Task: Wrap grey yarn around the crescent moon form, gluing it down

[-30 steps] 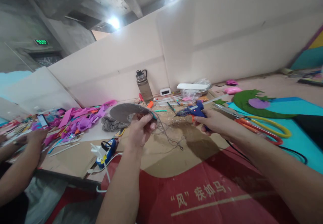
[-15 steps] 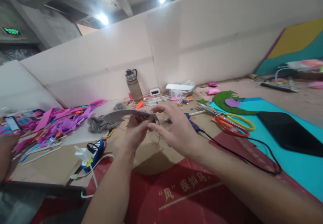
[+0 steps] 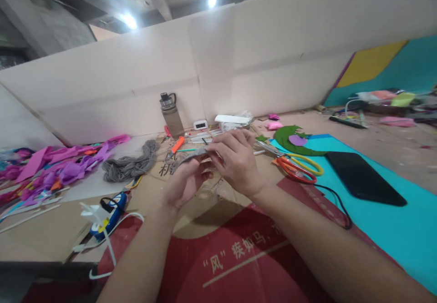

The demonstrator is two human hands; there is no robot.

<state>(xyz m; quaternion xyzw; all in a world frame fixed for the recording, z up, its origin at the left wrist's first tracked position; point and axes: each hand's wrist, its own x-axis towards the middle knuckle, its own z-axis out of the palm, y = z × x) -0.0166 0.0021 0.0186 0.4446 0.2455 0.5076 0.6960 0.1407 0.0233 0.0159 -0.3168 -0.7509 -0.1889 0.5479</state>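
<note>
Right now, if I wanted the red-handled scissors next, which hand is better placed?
Probably the right hand: it's nearer the red-handled scissors. The left hand is farther away, holding the grey piece.

Craft workshop: scissors (image 3: 283, 159), yarn (image 3: 131, 165), purple scraps (image 3: 73, 172)

A translucent grey-brown bottle (image 3: 172, 122) with a dark lid (image 3: 166, 98) stands before a white wall (image 3: 136, 80), near a small white digital clock (image 3: 200, 124); a black rectangular device (image 3: 365, 178) lies on a bright turquoise sheet (image 3: 385, 234), beside a green crescent (image 3: 282, 140) bearing a purple oval (image 3: 298, 140)
</note>
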